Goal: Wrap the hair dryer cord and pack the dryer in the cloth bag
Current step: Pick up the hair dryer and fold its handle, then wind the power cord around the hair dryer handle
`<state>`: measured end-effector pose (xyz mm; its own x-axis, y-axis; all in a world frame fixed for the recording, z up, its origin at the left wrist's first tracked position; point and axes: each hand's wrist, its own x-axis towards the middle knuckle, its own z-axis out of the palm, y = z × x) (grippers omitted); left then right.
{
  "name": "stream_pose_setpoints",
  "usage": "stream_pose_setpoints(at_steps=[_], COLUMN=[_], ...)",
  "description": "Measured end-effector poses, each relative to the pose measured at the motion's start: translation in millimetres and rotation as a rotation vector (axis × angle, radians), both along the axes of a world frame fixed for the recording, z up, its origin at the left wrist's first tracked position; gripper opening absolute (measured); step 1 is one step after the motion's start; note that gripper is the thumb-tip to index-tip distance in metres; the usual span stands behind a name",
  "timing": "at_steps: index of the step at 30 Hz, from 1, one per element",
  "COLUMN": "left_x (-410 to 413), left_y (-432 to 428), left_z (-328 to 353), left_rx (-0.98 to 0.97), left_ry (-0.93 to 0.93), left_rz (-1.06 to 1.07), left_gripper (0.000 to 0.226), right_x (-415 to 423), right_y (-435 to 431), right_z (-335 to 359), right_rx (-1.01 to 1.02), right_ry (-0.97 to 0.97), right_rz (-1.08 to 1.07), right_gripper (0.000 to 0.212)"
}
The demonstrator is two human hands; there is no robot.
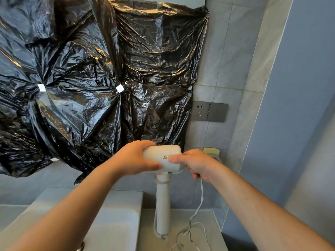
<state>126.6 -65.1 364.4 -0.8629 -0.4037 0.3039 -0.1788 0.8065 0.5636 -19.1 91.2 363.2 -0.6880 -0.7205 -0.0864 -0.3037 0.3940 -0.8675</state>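
Both hands [159,160] grip hair dryer [163,156]; cord [197,209] dangles free.

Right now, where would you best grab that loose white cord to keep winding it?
Grip the cord on the slack stretch hanging below the right hand, coming from the right. That part hangs free, while the handle already carries a loop near its top.

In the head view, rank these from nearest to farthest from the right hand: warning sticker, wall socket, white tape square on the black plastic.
From the right hand:
1. Warning sticker: on the hair dryer body, just left of the thumb.
2. Wall socket: on the tiled wall above the hand.
3. White tape square: up and to the left, on the black plastic.
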Motion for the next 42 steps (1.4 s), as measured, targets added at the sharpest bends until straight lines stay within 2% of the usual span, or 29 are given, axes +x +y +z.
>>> stream_pose_setpoints(at_steps=[2, 4, 6, 9, 13, 15, 18, 21, 23, 27, 30, 33, 35, 37, 38, 40, 42], left_x=[-4.1, -9.0, -13.6, -21.2, -29.4, -29.6, -27.3, -29.0, -29.5, -27.6, -17.9, -3.2, 6.5, 12.1, 13.3, 14.4, 13.9], left_y=[1.9, 8.0, 13.0, 9.1, 9.1, 12.1, 12.8, 14.6, 17.4, 15.7, 11.5, 1.7, -5.0, -12.2, -16.0, -22.7, -23.6], left_z=[11.0, 10.7, 0.2, -24.6, -37.1, -32.5, -27.4, -26.1, -23.4, -26.9, -30.2, -29.2, -28.2, -25.6, -23.6, -17.6, -11.4], left_rx=[-0.12, -0.12, -0.046, 0.185, 0.462, 0.566, 0.698, 0.816, 0.922, 1.171, 1.265, 1.22, 1.116, 0.99, 0.931, 0.795, 0.582], left_ry=[-0.191, -0.25, -0.195, 0.046, 0.403, 0.537, 0.628, 0.671, 0.682, 0.615, 0.543, 0.361, 0.23, 0.138, 0.118, 0.084, 0.04], left_rz=[-0.003, -0.04, -0.024, 0.105, 0.25, 0.24, 0.208, 0.226, 0.215, 0.138, 0.026, -0.161, -0.305, -0.415, -0.438, -0.409, -0.331], left_gripper=[0.055, 0.06, 0.066, 0.059, 0.039, 0.027, 0.041, 0.048, 0.048, 0.067, 0.055, 0.061, 0.075, 0.09, 0.092, 0.091, 0.077], right_x=[4.4, 9.4, 12.8, 16.0, 28.4, 35.5, 40.2, 45.0, 46.3, 43.1, 34.3, 24.4, 18.7, 13.5, 11.8, 8.4, 9.6], right_y=[-2.2, -5.6, -9.9, -12.5, -15.2, -16.5, -13.8, -8.8, -8.0, -5.2, 0.9, 9.1, 14.5, 19.6, 21.4, 20.8, 18.2], right_z=[6.6, 13.0, 18.6, 24.8, 19.3, 12.0, 4.8, -2.3, -9.7, -14.1, -16.7, -18.7, -14.3, -4.6, -0.4, 1.8, 4.7], right_rx=[0.064, 0.13, 0.142, 0.007, -0.184, -0.265, -0.417, -0.492, -0.501, -0.516, -0.42, -0.281, -0.259, -0.175, -0.12, -0.077, -0.012], right_ry=[0.124, 0.262, 0.382, 0.437, 0.269, 0.161, 0.075, -0.045, -0.05, -0.119, -0.126, -0.059, -0.156, -0.223, -0.204, -0.208, -0.134], right_rz=[0.052, 0.128, 0.174, 0.147, 0.009, 0.022, 0.052, 0.126, 0.157, 0.167, 0.148, 0.184, 0.226, 0.283, 0.319, 0.357, 0.346], right_gripper=[0.056, 0.065, 0.061, 0.042, 0.013, 0.019, 0.022, 0.018, 0.018, 0.018, 0.015, 0.022, 0.009, 0.005, 0.003, 0.014, 0.017])
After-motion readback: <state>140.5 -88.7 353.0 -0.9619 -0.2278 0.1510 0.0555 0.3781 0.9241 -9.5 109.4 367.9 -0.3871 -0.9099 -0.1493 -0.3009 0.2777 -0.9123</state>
